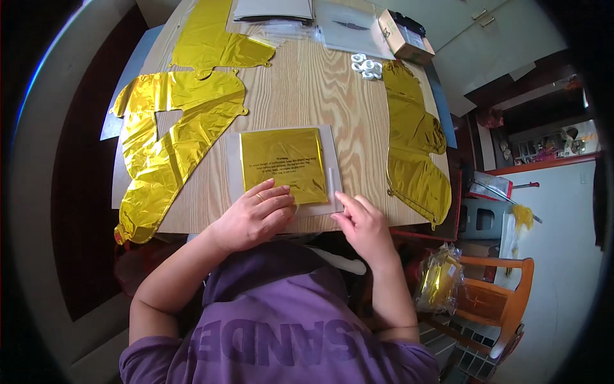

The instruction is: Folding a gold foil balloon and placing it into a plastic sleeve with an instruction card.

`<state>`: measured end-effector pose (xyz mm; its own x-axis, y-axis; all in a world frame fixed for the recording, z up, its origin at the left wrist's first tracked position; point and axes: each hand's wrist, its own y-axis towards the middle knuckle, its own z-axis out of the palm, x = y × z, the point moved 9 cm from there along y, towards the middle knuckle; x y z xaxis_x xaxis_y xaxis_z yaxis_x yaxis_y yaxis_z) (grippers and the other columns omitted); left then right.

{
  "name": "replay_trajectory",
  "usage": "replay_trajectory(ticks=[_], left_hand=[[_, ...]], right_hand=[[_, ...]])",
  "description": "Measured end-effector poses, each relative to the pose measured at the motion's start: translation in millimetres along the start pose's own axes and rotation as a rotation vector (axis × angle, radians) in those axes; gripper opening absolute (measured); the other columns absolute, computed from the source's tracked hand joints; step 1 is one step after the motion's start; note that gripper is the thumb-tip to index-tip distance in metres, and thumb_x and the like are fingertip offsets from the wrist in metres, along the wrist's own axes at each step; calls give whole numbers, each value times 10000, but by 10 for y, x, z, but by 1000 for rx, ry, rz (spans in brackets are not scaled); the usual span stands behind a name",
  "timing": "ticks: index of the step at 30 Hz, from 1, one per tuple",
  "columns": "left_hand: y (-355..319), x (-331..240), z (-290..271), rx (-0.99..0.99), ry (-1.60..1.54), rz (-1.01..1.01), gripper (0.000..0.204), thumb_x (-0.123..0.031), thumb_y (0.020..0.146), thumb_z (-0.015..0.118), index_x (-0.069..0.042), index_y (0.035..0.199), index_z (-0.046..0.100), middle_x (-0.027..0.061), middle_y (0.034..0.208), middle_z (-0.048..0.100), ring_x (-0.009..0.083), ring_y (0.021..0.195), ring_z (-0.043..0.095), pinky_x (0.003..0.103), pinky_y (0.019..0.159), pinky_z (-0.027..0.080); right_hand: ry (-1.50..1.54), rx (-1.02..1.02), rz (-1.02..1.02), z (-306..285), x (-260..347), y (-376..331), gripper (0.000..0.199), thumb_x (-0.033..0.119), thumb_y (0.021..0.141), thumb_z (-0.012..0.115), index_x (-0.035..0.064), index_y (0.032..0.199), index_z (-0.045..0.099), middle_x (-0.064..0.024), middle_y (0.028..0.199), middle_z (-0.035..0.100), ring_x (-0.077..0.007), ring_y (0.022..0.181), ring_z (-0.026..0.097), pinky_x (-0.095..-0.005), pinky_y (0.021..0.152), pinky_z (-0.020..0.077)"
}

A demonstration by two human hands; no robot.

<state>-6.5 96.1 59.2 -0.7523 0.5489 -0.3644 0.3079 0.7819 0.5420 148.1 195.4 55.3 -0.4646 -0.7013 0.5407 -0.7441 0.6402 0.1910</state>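
Observation:
A clear plastic bag (326, 147) lies flat at the table's near edge, with a folded gold foil balloon (280, 144) inside. Dark print covers part of its front. My left hand (256, 216) rests on the lower part of the bag, fingers stretched out and lying on it. A narrow whitish strip (331, 182), perhaps a straw, runs along the bag's right side. At the lower right corner, my right hand (366, 225) has its thumb and forefinger closed on the bag's edge, the other fingers curled in.
Flat gold foil balloons lie at the left (185, 137), far left (211, 38) and right (416, 147). White ribbon rolls (366, 66), a cardboard box (404, 40) and stacked clear bags (272, 9) sit at the far side. A wooden chair (495, 297) with packaged foil (441, 278) stands right.

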Motion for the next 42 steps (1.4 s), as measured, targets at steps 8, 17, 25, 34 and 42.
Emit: replay_trajectory(ticks=[8,17,25,34,42], left_hand=[[24,33,68,97,-17,20,205,-111,800,765,-72,978,671,97,1166,679,317,1208,632,523,1084,459],[313,-174,323,242,-152,66,343,-106,820,708,-76,1162,700,129,1335,607,343,1336,527,548,1149,371],[297,-186,372,295,-311,29,380,-50,817,677,-43,1196,686,150,1347,598,353,1339,524,556,1156,354],[301,-141,398,293,-313,-4,393,-35,796,685,-54,1189,696,154,1339,602,359,1358,513,555,1172,342],[303,-100,404,307,-301,-13,384,-45,801,679,-57,1183,700,150,1354,595,360,1367,505,557,1176,332]], right_hand=[[-264,-212,-180,25,61,-37,291,97,829,772,70,1107,689,-72,762,570,-259,625,612,-382,573,495],[-73,-127,-188,-174,-26,-339,258,65,741,814,71,986,734,-50,915,602,-253,816,604,-392,750,479],[-141,1,-259,-128,55,-349,295,74,749,802,60,1011,665,-69,966,589,-270,877,597,-397,805,471],[-145,-43,-310,-127,69,-354,298,61,753,797,41,1008,643,-88,982,583,-291,877,595,-414,841,479],[-80,-11,-327,-145,17,-294,304,54,753,800,28,1012,643,-96,980,589,-298,874,600,-416,836,493]])
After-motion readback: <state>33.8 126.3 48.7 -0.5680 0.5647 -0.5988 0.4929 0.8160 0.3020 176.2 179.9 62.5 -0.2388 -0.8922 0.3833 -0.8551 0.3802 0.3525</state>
